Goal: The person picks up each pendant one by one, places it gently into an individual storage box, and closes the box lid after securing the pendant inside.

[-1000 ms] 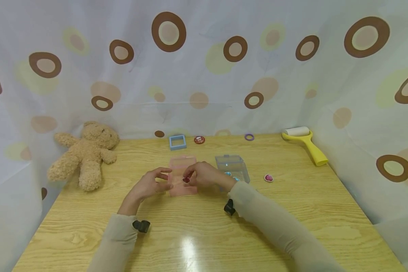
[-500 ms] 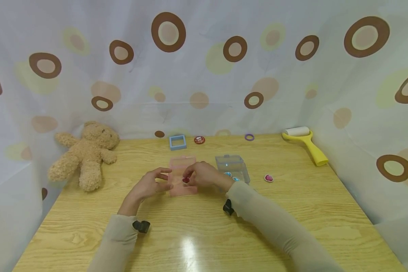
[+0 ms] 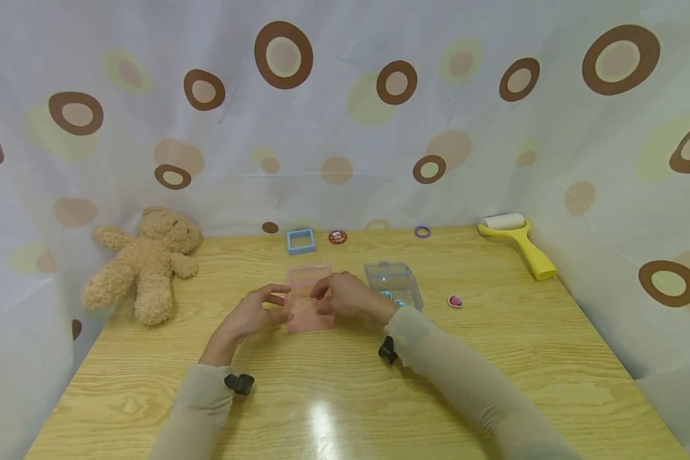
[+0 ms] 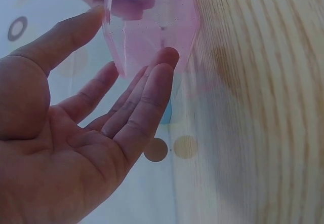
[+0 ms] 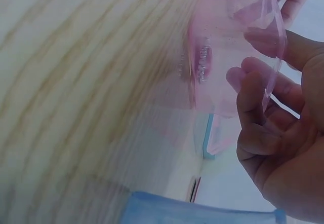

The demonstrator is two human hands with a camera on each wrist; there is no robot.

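Observation:
A pink see-through box [image 3: 310, 323] with its lid raised stands on the table. At its left side is my left hand [image 3: 254, 313], thumb and fingers fairly straight and touching the wall. My right hand [image 3: 345, 295] reaches in over the right wall, thumb and fingertips inside and apart, with nothing between them. In the right wrist view a dark pink gem with a beaded edge [image 5: 204, 64] lies on the box floor; the hand hides it in the head view. To the right, a clear bluish box [image 3: 415, 295] holds blue gems [image 3: 400, 303], partly behind my right wrist.
A pink heart gem [image 3: 455, 301] lies right of the clear box. Farther back are a blue square frame [image 3: 301, 250], a red round piece [image 3: 337, 237] and a purple ring [image 3: 422, 232]. A teddy bear [image 3: 149, 259] sits left; a yellow-handled roller [image 3: 531, 252] lies right.
My right thumb and fingers have let go of the dark pink gem, which now lies inside the pink box. The left hand stays in place.

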